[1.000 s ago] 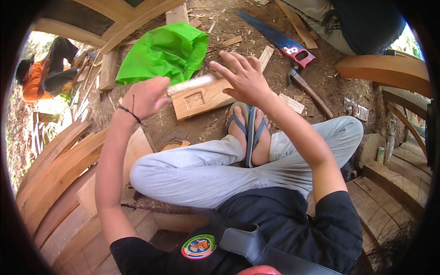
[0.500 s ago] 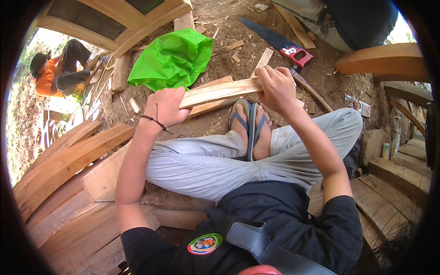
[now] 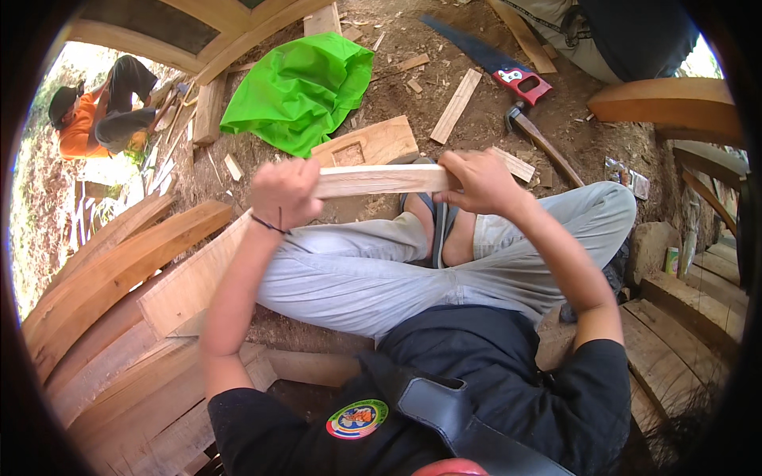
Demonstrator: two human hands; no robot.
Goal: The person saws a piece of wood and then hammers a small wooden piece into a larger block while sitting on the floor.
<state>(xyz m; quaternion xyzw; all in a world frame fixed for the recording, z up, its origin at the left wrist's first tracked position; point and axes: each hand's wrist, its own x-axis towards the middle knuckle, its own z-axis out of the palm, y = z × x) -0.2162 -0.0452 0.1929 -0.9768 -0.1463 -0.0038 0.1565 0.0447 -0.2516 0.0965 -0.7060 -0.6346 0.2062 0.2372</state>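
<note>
Across my shins I hold a pale wooden strip (image 3: 381, 181) level between both hands. My left hand (image 3: 287, 190) is closed round its left end, and my right hand (image 3: 482, 182) grips its right end. Just beyond the strip lies a wooden block (image 3: 371, 144) with a rectangular recess cut in it. My sandalled feet are partly hidden behind the strip. A bright green cloth or plastic sheet (image 3: 298, 94) lies crumpled past my left hand. Beyond my right hand are a hammer (image 3: 548, 147) and a handsaw (image 3: 484, 62) with a red handle.
Loose wood pieces (image 3: 456, 106) and shavings are scattered on the dirt ground. Curved planks (image 3: 127, 262) are stacked at my left, and a curved beam (image 3: 663, 101) juts in from the right. A person in orange (image 3: 79, 127) sits far left; another person's leg (image 3: 635, 40) shows at upper right.
The strip has come closer to me and turned, so a broader pale side shows. Both hands moved with it, uncovering the recessed block and the hammer head.
</note>
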